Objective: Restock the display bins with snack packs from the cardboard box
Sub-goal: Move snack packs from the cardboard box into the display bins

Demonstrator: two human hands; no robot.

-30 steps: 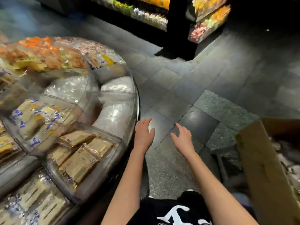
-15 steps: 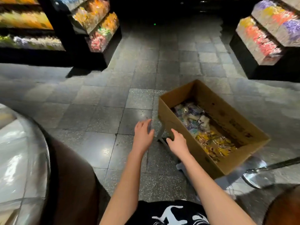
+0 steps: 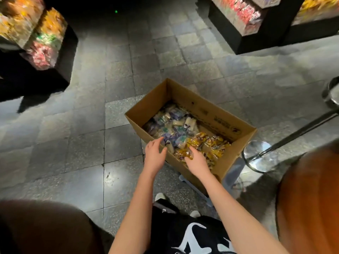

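Black fabric with a white print fills the nearest edge of the view, and both bare forearms stretch forward from it over the grey tiled floor. A dark rounded shape sits low on the near left, an orange-brown one on the near right; both are too blurred to name. Left hand hangs over the near-left rim of the cardboard box, palm down, fingers loosely spread and curled a little, holding nothing. Right hand reaches over the same near wall and down inside, fingertips on the yellow snack packs. Whether those fingers have closed on a pack, I cannot tell; they are hidden against the wrappers.

Open-topped, the box sits slightly right of centre, turned at an angle to the tiles, resting on a low pale stand that shows beneath its near corner. Inside, yellow packs lie in the near-right half; purple, white and green packs fill the far-left half. Just right of the box, a shiny round metal base with a slanting pole catches the light.

Further out, black display stands carry bright wrapped goods: one on the far left in orange, green and pink, another on the far right in red and pink. All of it is blurred.
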